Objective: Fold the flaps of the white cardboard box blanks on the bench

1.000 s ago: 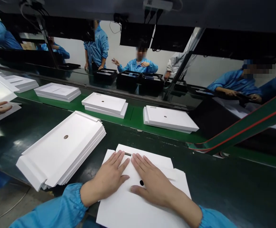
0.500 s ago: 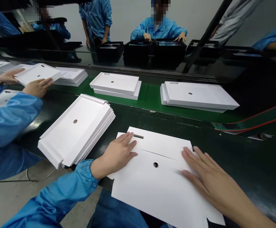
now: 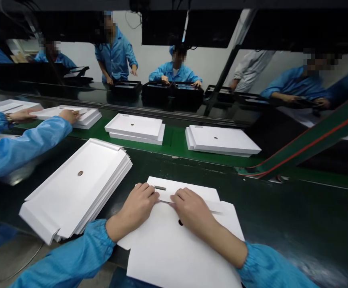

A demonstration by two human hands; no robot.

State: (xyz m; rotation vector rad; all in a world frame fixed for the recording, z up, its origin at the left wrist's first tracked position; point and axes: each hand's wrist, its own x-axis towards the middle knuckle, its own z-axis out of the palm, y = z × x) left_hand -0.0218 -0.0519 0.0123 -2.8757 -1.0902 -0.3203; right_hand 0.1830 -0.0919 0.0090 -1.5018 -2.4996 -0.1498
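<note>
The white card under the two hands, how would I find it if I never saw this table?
Start at the dark worktable, on the near side of the green belt. The white card lies flat at the near edge, under the left hand and right hand. Unlike the pile of cards to its left, it is one single sheet.

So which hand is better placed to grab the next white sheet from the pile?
Probably the left hand: the stack of white cardboard blanks lies just to its left, while the right hand sits farther away on the flat blank.
</note>
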